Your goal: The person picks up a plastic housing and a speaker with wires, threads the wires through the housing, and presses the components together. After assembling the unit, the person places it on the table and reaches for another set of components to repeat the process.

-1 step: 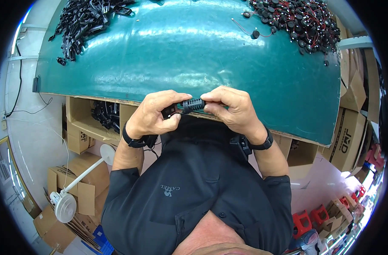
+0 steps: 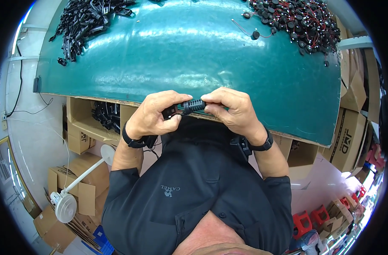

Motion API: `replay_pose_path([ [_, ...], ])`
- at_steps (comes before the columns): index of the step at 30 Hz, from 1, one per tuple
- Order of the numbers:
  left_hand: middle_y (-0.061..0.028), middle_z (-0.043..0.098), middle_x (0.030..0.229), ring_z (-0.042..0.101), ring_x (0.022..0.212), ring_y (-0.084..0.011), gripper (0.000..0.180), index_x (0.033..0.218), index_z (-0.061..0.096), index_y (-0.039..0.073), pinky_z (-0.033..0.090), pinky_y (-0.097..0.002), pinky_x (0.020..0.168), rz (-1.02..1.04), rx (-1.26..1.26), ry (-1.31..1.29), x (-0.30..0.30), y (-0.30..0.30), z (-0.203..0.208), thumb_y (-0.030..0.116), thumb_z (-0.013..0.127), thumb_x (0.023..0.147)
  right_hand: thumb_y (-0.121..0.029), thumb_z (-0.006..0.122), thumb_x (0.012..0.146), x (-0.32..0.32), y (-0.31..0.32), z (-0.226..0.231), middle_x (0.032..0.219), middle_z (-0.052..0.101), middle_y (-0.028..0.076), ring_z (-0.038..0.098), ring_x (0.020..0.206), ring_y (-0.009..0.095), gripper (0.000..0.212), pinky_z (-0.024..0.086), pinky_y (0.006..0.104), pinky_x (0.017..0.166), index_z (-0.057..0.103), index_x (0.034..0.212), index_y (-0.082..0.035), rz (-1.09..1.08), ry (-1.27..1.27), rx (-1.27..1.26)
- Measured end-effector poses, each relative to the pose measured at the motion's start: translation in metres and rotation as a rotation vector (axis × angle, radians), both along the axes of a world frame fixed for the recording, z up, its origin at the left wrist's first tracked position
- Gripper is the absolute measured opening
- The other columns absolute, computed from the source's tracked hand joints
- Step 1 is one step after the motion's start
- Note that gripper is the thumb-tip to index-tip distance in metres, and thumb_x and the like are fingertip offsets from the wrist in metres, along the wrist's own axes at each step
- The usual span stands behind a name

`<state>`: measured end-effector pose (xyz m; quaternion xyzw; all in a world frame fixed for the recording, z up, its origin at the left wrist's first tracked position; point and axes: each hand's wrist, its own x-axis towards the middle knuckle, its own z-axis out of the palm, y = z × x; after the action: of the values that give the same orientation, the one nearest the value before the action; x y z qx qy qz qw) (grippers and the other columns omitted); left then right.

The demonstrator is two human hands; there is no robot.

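Between both hands, just over the table's near edge, is a black plastic housing point(image 2: 194, 105) with a ribbed, slotted round end. Its left part looks open, with a bit of red wire showing inside. My left hand point(image 2: 158, 111) grips that left part between thumb and fingers. At the ribbed end, the thumb and fingertips of my right hand point(image 2: 230, 105) pinch the tip. The fingers cover part of both ends, so what else sits there is hidden.
A green-topped table point(image 2: 160, 55) spans the front. A heap of black plastic housings point(image 2: 81, 25) lies far left; a heap of small round black parts with red wires point(image 2: 298, 23) lies far right. Below left stand a cardboard box of black parts point(image 2: 81, 117) and a white fan point(image 2: 66, 207).
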<state>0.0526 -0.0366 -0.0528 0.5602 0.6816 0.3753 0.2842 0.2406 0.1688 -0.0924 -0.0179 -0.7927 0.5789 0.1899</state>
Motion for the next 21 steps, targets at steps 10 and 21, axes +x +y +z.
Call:
replay_pose_path([
  [10,-0.0133,0.067,0.096,0.07,0.087,-0.0345,0.038,0.116,0.074,0.005,0.057,-0.0433,0.076,0.045,-0.303,0.678,-0.064,0.008,0.068,0.003,0.079,0.078,0.004,0.082,0.09,0.009,-0.013,-0.012,0.104,0.076,0.012,0.077,0.087,0.02,0.034,0.062,0.0301,0.073,0.074,0.122,0.0,-0.192,-0.001,-0.018],
  [21,-0.0152,0.068,0.096,0.071,0.085,-0.039,0.014,0.092,0.069,0.003,0.059,-0.0496,0.077,-0.411,-0.679,0.985,-0.104,0.085,0.067,0.001,0.073,0.078,0.004,0.082,0.089,0.01,-0.006,-0.014,0.101,0.075,0.012,0.077,0.084,0.02,0.034,0.062,0.0305,0.071,0.074,0.122,0.0,-0.164,-0.011,-0.009],
])
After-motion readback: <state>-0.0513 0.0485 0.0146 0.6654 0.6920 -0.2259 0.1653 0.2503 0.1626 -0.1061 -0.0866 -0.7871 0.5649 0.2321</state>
